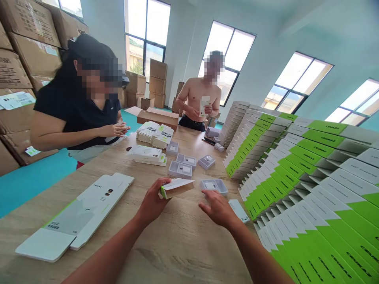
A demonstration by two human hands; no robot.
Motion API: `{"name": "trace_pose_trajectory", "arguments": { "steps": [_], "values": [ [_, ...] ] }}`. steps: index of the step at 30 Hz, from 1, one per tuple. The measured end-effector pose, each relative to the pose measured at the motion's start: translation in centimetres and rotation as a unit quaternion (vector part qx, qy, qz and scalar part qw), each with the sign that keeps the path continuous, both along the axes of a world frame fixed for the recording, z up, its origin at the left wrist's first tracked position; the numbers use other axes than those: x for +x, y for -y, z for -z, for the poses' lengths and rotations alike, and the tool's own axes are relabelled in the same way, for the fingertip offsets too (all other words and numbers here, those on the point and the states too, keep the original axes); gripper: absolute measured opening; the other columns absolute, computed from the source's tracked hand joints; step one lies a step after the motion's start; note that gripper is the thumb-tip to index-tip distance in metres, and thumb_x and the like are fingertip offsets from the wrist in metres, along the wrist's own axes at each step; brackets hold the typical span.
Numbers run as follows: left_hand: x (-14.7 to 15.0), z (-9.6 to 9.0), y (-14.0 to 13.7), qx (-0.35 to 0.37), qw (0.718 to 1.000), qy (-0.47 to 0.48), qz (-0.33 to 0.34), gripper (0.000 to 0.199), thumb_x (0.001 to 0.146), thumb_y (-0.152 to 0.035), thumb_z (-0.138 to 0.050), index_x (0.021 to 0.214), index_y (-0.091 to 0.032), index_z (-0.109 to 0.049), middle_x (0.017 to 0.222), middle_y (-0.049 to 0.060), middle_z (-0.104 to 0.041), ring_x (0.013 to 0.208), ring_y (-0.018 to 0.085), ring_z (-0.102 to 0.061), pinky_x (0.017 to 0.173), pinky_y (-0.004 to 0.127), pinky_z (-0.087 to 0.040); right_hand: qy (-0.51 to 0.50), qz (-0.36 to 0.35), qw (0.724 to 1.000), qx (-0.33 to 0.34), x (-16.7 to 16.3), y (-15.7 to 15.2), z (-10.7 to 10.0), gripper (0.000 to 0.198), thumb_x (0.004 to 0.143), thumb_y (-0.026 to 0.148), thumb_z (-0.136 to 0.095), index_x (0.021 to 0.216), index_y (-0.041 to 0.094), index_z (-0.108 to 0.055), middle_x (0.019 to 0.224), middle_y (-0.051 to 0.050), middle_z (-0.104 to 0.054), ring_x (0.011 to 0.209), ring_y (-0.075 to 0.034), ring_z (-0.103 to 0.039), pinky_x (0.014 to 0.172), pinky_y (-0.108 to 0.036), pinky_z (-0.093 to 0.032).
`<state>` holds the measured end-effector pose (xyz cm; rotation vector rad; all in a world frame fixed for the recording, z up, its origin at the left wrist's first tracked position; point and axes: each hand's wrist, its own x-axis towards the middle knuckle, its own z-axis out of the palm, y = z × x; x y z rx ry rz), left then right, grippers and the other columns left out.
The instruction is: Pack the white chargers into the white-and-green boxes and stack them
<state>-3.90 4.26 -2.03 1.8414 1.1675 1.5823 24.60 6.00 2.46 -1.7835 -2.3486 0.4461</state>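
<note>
Dark-framed windows [147, 35] are set into the pale wall [189, 43], and brown shipping cartons [35, 23] are stacked far beyond and to the left of the small white-and-green retail carton [177, 187], to which all positions below are referred. This retail carton is held just above the wood-grain table [166, 252]. Its left end is gripped by the left hand [154, 200], with the fingers clamped on the panels; part of the grip is hidden by the hand itself. To the right of the retail carton, the right hand [217, 208] is extended with its fingers spread apart. Its fingertips are placed at the near edge of a gray plastic tray [221, 186]; whether the tray is touched cannot be told. A small white block is seated in that tray. Further loaded trays [180, 169] are set out beyond the retail carton. Flattened cartons [85, 213] are laid to its left, and a pile of printed cartons [155, 134] is located beyond it. To its right, green-and-white boxes [284, 169] are stacked in tall rows. Beyond it and to the left, a co-worker in a dark top [85, 94] is positioned at the table edge. Farther beyond, a white carton [204, 105] is held by a second co-worker [194, 92].
</note>
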Motion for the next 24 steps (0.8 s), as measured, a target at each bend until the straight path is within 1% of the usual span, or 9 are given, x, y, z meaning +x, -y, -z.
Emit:
{"name": "trace_pose_trajectory", "arguments": {
  "steps": [2,4,6,9,12,14,17,20,24],
  "values": [
    [-0.2,-0.3,0.0,0.004,1.0,0.002,0.002,0.038,0.084,-0.021,-0.071,0.12,-0.025,-0.06,0.123,0.008,-0.068,0.118,0.026,-0.065,0.104,0.041,-0.05,0.059,-0.01,0.998,-0.013,0.4,-0.1,0.5,0.084,0.081,0.05,-0.075,0.155,0.029,-0.042,0.168,-0.01,-0.03,0.156,-0.034,-0.02,0.124,-0.053,-0.016],
    [-0.4,-0.3,0.0,0.008,1.0,0.005,0.004,0.038,0.085,-0.023,-0.071,0.121,-0.025,-0.06,0.124,0.009,-0.068,0.119,0.026,-0.065,0.104,0.04,-0.05,0.124,0.016,0.991,-0.038,1.2,-0.8,1.0,0.104,0.077,0.061,-0.076,0.162,0.029,-0.025,0.173,-0.011,-0.009,0.158,-0.04,-0.002,0.121,-0.065,-0.009],
    [-0.5,-0.4,0.0,0.012,1.0,0.006,0.009,0.038,0.085,-0.023,-0.072,0.122,-0.026,-0.06,0.124,0.009,-0.068,0.119,0.026,-0.065,0.104,0.04,-0.05,0.157,0.036,0.985,-0.063,1.9,-1.5,1.7,0.104,0.084,0.066,-0.066,0.165,0.026,-0.014,0.173,-0.015,-0.004,0.158,-0.042,-0.002,0.118,-0.071,-0.009],
    [-0.6,-0.5,0.0,0.017,1.0,0.002,0.02,0.039,0.084,-0.022,-0.073,0.122,-0.026,-0.06,0.124,0.009,-0.068,0.119,0.026,-0.065,0.104,0.04,-0.05,0.159,0.017,0.984,-0.072,2.2,-1.2,2.2,0.087,0.094,0.064,-0.052,0.164,0.031,-0.012,0.173,-0.01,-0.005,0.157,-0.039,-0.013,0.119,-0.067,-0.013],
    [-0.7,-0.9,0.2,0.025,0.999,-0.008,0.033,0.04,0.084,-0.02,-0.072,0.122,-0.025,-0.06,0.124,0.01,-0.068,0.119,0.026,-0.065,0.103,0.04,-0.051,0.148,-0.038,0.985,-0.081,1.8,0.2,2.1,0.084,0.09,0.068,-0.057,0.161,0.044,-0.019,0.174,-0.001,-0.006,0.155,-0.039,-0.018,0.12,-0.061,-0.018],
    [-0.7,-1.1,0.5,0.032,0.999,-0.016,0.04,0.04,0.084,-0.018,-0.071,0.123,-0.024,-0.06,0.125,0.011,-0.068,0.12,0.026,-0.065,0.103,0.04,-0.052,0.127,-0.076,0.986,-0.081,1.4,1.2,2.1,0.083,0.087,0.067,-0.062,0.158,0.05,-0.024,0.173,0.0,-0.013,0.154,-0.04,-0.018,0.12,-0.061,-0.018],
    [-0.8,-1.3,0.7,0.041,0.998,-0.031,0.048,0.041,0.084,-0.016,-0.068,0.123,-0.023,-0.06,0.126,0.012,-0.068,0.123,0.027,-0.064,0.104,0.041,-0.051,0.077,-0.113,0.989,-0.057,1.0,2.6,2.4,0.075,0.089,0.053,-0.067,0.156,0.046,-0.035,0.168,-0.006,-0.027,0.155,-0.037,-0.02,0.122,-0.06,-0.018],
    [-0.8,-1.2,0.7,0.041,0.997,-0.051,0.046,0.044,0.082,-0.01,-0.064,0.124,-0.023,-0.061,0.126,0.012,-0.069,0.124,0.027,-0.063,0.105,0.042,-0.051,-0.016,-0.148,0.988,-0.041,0.9,5.0,2.1,0.066,0.091,0.035,-0.067,0.153,0.035,-0.046,0.164,-0.013,-0.034,0.151,-0.032,-0.032,0.122,-0.053,-0.026],
    [-0.6,-0.6,0.5,0.032,0.995,-0.087,0.033,0.051,0.077,-0.005,-0.058,0.124,-0.024,-0.062,0.129,0.01,-0.069,0.125,0.027,-0.063,0.108,0.046,-0.048,-0.165,-0.172,0.97,-0.055,1.0,9.7,-1.2,0.057,0.091,0.039,-0.069,0.147,0.035,-0.056,0.16,-0.012,-0.044,0.147,-0.032,-0.042,0.119,-0.054,-0.034]
  ]
}}
